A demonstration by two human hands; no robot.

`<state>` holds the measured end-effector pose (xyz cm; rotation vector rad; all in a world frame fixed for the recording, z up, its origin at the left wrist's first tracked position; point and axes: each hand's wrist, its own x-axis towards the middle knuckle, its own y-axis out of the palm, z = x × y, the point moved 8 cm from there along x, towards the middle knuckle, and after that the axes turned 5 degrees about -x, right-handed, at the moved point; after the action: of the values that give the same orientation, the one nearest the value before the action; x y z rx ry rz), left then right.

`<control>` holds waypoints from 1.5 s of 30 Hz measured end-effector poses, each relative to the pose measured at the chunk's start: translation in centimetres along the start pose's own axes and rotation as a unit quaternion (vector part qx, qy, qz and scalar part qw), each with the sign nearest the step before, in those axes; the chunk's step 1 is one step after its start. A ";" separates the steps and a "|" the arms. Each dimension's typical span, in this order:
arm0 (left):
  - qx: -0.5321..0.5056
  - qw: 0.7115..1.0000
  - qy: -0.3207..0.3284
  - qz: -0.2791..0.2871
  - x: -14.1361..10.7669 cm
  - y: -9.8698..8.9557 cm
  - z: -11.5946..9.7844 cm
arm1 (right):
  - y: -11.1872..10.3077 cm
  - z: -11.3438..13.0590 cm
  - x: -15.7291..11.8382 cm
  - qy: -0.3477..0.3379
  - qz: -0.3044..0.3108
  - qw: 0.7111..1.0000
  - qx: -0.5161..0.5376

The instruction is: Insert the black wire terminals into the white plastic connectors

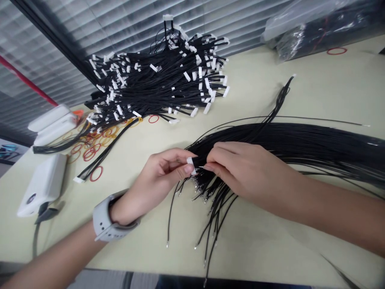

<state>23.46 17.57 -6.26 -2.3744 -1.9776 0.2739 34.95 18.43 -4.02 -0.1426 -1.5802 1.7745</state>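
Between the thumb and finger of my left hand (164,172) is a white connector housing (190,163). Just to its right, my right hand (237,164) pinches a thin black wire (201,167) whose metal tip points at the housing; whether the tip is inside it I cannot tell. Beneath both hands lies a thick bundle of black wires (325,140), running off to the right. Bare metal terminals show at its left end, and several loose wires (215,224) hang down toward the table's front edge.
A large heap of black cables with white connectors (156,84) lies at the back. Red and yellow rubber bands (93,146) are scattered left of it. White devices (45,184) stand at the left, one with a cord. A plastic-wrapped bundle (325,36) sits at the back right.
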 end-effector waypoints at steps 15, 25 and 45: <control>0.004 1.000 -0.004 -0.006 0.0 -0.1 0.1 | 0.0 0.7 -0.3 -0.044 -0.018 0.998 -0.049; 0.005 1.000 -0.002 0.003 -0.1 0.1 0.0 | -0.2 0.7 -0.3 -0.045 -0.021 0.999 -0.021; -0.014 0.999 -0.010 0.027 0.0 0.3 0.5 | 0.3 0.3 0.1 -0.028 -0.033 0.998 0.038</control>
<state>23.67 17.49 -6.80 -2.4561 -1.9401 0.2754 34.60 18.23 -4.15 -0.0037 -1.5373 1.7969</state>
